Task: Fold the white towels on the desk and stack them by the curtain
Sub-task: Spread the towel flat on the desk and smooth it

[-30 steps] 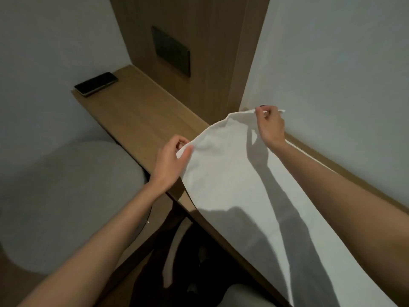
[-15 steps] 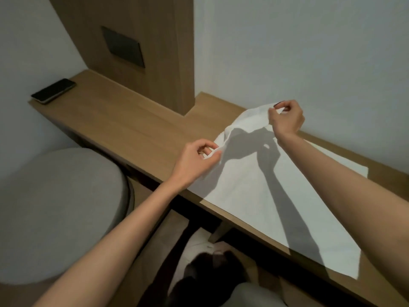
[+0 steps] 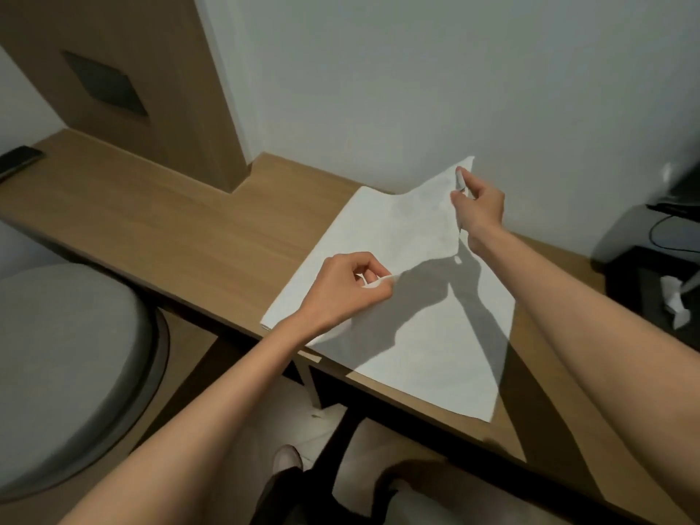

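A white towel (image 3: pixel 382 229) lies spread on the wooden desk (image 3: pixel 182 221), its near part reaching the desk's front edge. My left hand (image 3: pixel 341 293) pinches one towel corner just above the cloth near the front. My right hand (image 3: pixel 479 206) pinches the other corner, raised near the white wall. The end I hold is carried over the lower layer. No curtain is in view.
A dark phone (image 3: pixel 17 161) lies at the desk's far left. A wooden column with a dark panel (image 3: pixel 102 83) rises behind the desk. A grey round stool (image 3: pixel 64 369) stands at left. Dark furniture with cables (image 3: pixel 659 236) and crumpled white paper (image 3: pixel 676 301) sit at right.
Both hands have carried the pinched towel end to the right over the rest of the towel. The view has swung right, so the phone is now at the left edge.
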Demonstrator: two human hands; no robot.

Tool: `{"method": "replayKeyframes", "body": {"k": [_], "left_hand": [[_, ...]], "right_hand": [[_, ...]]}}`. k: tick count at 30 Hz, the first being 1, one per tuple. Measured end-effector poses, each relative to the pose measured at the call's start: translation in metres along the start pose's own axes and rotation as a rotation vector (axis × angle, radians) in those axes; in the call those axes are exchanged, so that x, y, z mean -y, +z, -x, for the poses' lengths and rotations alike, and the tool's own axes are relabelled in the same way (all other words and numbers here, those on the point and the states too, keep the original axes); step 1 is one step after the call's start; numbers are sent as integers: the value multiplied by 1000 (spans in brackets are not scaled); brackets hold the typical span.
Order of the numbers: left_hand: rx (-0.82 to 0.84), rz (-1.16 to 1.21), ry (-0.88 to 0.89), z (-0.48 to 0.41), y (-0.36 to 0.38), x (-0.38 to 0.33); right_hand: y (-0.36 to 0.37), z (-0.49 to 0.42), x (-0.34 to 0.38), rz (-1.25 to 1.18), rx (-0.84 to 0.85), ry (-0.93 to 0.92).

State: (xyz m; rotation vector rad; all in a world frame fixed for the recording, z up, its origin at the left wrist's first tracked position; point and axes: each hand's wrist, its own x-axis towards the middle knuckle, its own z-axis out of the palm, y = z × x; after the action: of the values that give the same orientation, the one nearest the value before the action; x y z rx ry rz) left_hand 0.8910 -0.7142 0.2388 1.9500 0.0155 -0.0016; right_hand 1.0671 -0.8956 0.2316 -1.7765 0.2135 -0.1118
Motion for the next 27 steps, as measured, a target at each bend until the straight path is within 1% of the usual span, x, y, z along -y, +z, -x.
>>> {"method": "replayKeyframes", "body": {"k": [3, 7, 11, 14, 18, 23, 25, 27], "left_hand": [[12, -22, 3, 3, 47, -14], [27, -90, -27, 6, 109, -19], [70, -157, -60, 10, 160, -6], [72, -189, -77, 14, 189, 7], [126, -259, -97, 22, 218, 27], [212, -276, -162, 32, 238, 49], [236, -299, -146, 40, 241, 54], [225, -402, -75, 47, 242, 59]], "right_hand": [[-40, -14, -15, 2, 69, 14], [-85, -32, -43, 70, 148, 71], [-114, -45, -78, 48, 160, 178], [-123, -52, -103, 39, 163, 220], [-132, -60, -142, 41, 176, 263], [-139, -61, -175, 94, 170, 308], [-142, -61, -181, 128, 179, 307], [-143, -60, -184, 177, 200, 289]]}}
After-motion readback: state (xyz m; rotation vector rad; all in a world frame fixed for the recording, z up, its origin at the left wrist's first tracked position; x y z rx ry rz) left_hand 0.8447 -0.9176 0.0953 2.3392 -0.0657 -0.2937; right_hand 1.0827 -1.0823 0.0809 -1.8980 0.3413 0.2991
